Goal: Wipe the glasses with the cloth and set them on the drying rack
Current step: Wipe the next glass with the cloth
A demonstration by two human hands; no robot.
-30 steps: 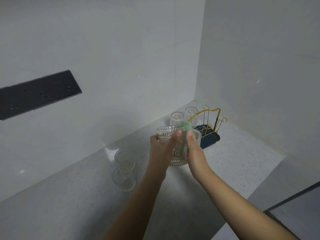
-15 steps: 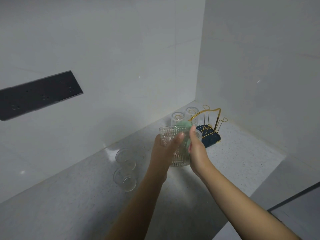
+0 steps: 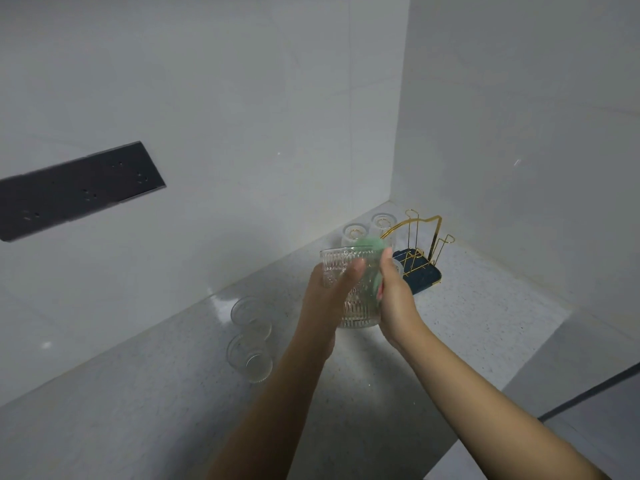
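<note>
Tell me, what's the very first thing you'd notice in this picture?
Right in the middle, two hands hold up a ribbed glass: the left hand grips its side while the right hand presses a green cloth against it. Behind them, in the corner of the counter, a gold wire drying rack on a dark blue tray stands out. Two more glasses sit on the counter to the left.

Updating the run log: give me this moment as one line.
phase: wiping | left hand: holds glass | right hand: presses cloth on glass | rack: two glasses
</note>
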